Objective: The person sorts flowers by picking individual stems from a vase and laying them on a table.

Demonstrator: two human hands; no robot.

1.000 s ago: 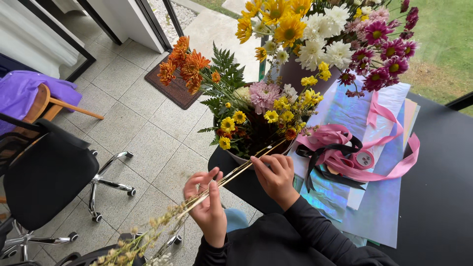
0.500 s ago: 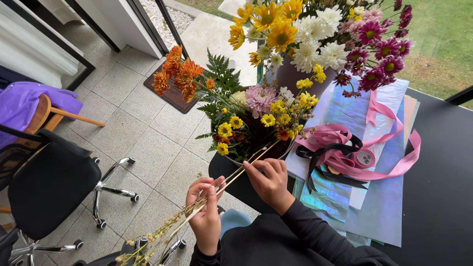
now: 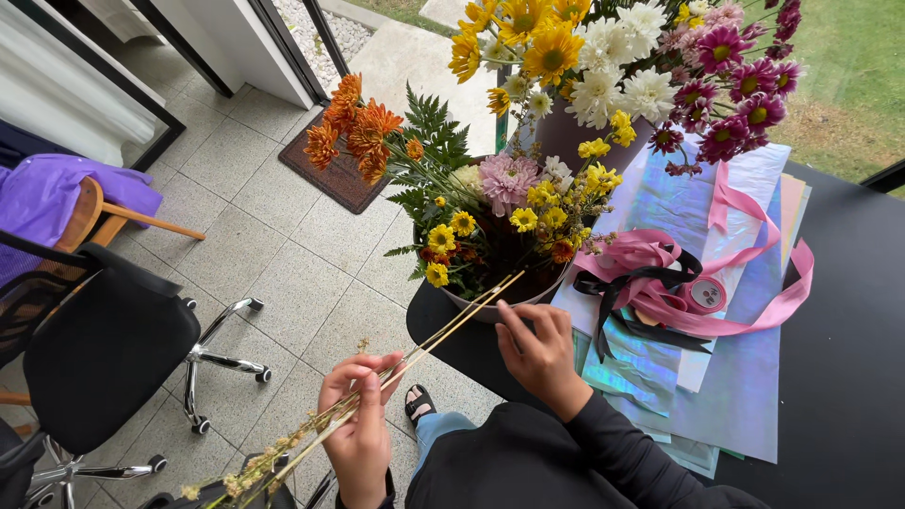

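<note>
Long black sleeves are worn on both arms, reaching to the wrists of the bare left hand [image 3: 360, 435] and right hand [image 3: 539, 353]. Light blue trousers are seen below, and a black open-toed sandal [image 3: 418, 403] is worn on one foot.

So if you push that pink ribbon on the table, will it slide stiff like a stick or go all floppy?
Probably floppy: the pink ribbon lies in loose loops and curls over the shiny paper sheets. It looks thin and flat, so likely very light. A push would probably bunch it up, not slide it whole.
</note>
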